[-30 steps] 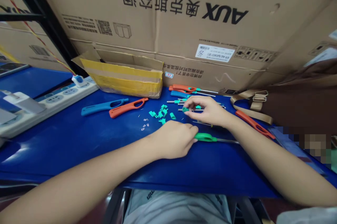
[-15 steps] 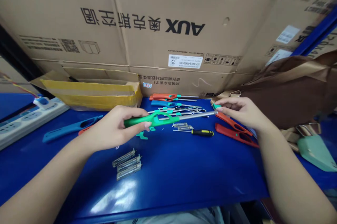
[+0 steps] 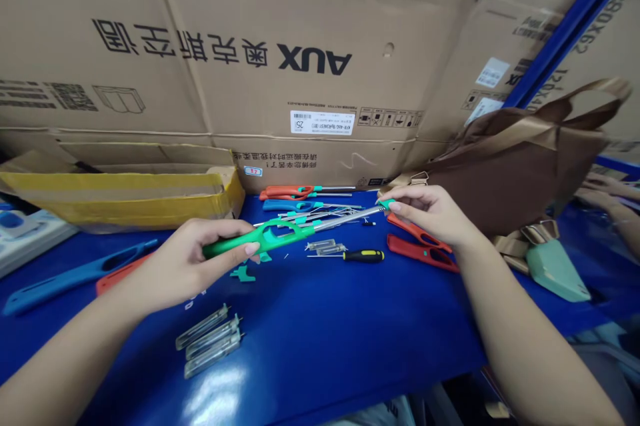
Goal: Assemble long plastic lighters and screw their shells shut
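Observation:
My left hand (image 3: 187, 263) is closed round the green handle of a long-nosed lighter (image 3: 295, 235), which lies tilted with its metal tube up to the right. My right hand (image 3: 433, 213) pinches a small teal plastic piece (image 3: 385, 204) at the tube's tip; whether the tip sits inside it I cannot tell. Below the lighter lies a teal trigger piece (image 3: 243, 273). Several clear fuel tanks (image 3: 213, 343) rest at front left, and smaller clear ones (image 3: 325, 247) lie by a black-and-yellow screwdriver (image 3: 365, 256). Red handle shells (image 3: 420, 254) lie under my right hand.
Orange lighters (image 3: 287, 193), a blue lighter (image 3: 285, 206) and loose metal tubes with wires (image 3: 327, 215) lie at the back. A blue shell (image 3: 75, 277) is at left, near a taped box (image 3: 125, 203). On the right, a brown bag (image 3: 510, 173); beyond it, another person's hand (image 3: 607, 189).
The view has turned right. The tube's tip, which was apart from and below the teal piece, is now up against it at my right fingertips. Both hands keep their holds.

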Tool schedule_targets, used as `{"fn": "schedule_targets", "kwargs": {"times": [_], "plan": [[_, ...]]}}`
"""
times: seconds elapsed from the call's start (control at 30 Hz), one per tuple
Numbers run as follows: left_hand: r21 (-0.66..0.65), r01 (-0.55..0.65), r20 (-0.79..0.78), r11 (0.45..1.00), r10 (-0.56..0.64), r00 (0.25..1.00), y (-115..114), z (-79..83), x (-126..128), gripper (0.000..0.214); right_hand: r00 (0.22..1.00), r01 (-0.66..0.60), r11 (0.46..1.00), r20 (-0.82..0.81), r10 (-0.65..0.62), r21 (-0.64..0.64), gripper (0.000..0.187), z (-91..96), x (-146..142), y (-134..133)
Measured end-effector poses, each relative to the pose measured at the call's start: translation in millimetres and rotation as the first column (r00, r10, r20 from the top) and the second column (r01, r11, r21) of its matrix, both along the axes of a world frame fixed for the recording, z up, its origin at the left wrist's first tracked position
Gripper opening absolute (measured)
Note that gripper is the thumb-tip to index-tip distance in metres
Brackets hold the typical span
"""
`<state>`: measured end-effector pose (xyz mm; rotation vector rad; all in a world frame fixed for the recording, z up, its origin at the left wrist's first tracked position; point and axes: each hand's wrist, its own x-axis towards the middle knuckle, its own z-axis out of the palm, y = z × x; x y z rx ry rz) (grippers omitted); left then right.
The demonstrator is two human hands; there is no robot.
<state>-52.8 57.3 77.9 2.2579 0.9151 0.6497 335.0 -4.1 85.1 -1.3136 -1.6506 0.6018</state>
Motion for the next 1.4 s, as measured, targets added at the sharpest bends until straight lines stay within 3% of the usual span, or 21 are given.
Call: {"fn": "schedule_targets", "kwargs": {"times": [0.3, 0.4, 0.47, 0.57, 0.63, 0.77, 0.97, 1.07, 1.2, 1.33, 1.4], "plan": [[-0.084, 0.006, 0.022, 0.996, -0.004, 1.0, -2.6, -5.3, 12.1, 0.037, 0.995, -0.098, 0.994, -0.028, 0.099, 0.039, 0.023, -8.4, -7.1, 3.5], [-0.138, 0.02, 0.038, 0.99, -0.015, 0.999, -4.4, -10.1, 16.5, 0.038, 0.992, -0.104, 0.991, 0.085, 0.097, 0.086, 0.02, -10.2, -9.8, 3.2], [-0.143, 0.066, 0.029, 0.987, -0.063, 0.998, -6.3, -13.2, 19.4, 0.037, 0.969, -0.174, 0.982, 0.191, 0.158, 0.074, 0.019, -11.2, -14.7, 1.7], [-0.096, 0.128, -0.021, 0.987, -0.13, 0.991, -10.0, -18.3, 23.9, 0.035, 0.9, -0.325, 0.946, 0.306, 0.311, -0.002, 0.021, -14.1, -27.6, -1.0], [-0.084, 0.131, -0.051, 0.988, -0.136, 0.989, -12.5, -21.7, 27.3, 0.034, 0.846, -0.366, 0.931, 0.418, 0.332, 0.001, 0.019, -16.5, -37.3, -2.3], [-0.079, 0.12, -0.099, 0.99, -0.128, 0.987, -17.6, -26.5, 34.4, 0.031, 0.74, -0.38, 0.924, 0.61, 0.283, 0.033, 0.017, -23.8, -53.3, -4.5], [-0.023, 0.116, -0.084, 0.993, -0.118, 0.989, -22.9, -29.9, 37.1, 0.027, 0.728, -0.402, 0.904, 0.65, 0.219, 0.147, 0.021, -41.0, -68.5, -8.2], [-0.021, 0.123, -0.064, 0.992, -0.124, 0.99, -22.9, -32.4, 37.9, 0.026, 0.686, -0.432, 0.881, 0.705, 0.181, 0.193, 0.021, -45.5, -71.7, -8.5], [-0.178, 0.11, 0.001, 0.978, -0.112, 0.994, -21.3, -34.4, 39.8, 0.033, 0.677, -0.449, 0.863, 0.718, 0.161, 0.23, 0.018, -46.7, -72.8, -8.2], [-0.499, 0.126, 0.07, 0.857, -0.105, 0.992, -19.0, -34.0, 39.5, 0.043, 0.704, -0.467, 0.851, 0.683, 0.194, 0.239, 0.016, -45.4, -74.0, -9.9], [-0.513, 0.131, 0.081, 0.848, -0.104, 0.991, -19.0, -33.6, 39.4, 0.043, 0.707, -0.468, 0.847, 0.682, 0.188, 0.252, 0.016, -44.6, -74.9, -11.2]]}}
